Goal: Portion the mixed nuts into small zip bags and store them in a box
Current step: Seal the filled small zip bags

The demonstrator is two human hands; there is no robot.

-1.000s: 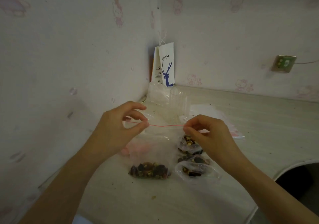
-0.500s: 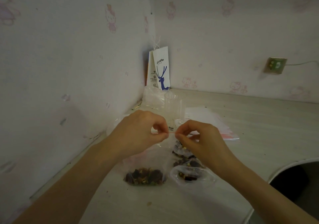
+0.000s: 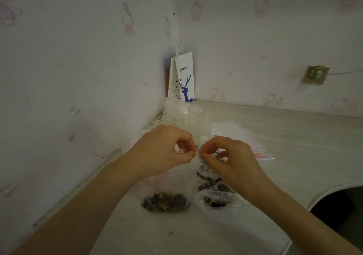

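A clear zip bag (image 3: 167, 199) with dark mixed nuts at its bottom hangs upright over the pale table (image 3: 294, 146). My left hand (image 3: 163, 152) and my right hand (image 3: 227, 156) both pinch its red zip strip at the top, fingertips almost touching in the middle. To the right of it lie filled nut bags (image 3: 220, 200), partly hidden under my right wrist.
A stack of flat empty zip bags (image 3: 245, 142) lies behind my right hand. A clear plastic cup (image 3: 200, 119) and crumpled plastic stand toward the corner, with a white paper coffee bag (image 3: 183, 79) against the wall. A round cut-out (image 3: 337, 205) opens in the table at right.
My hands have slid together along the zip strip, from a hand's width apart to nearly touching. The view has shifted slightly.
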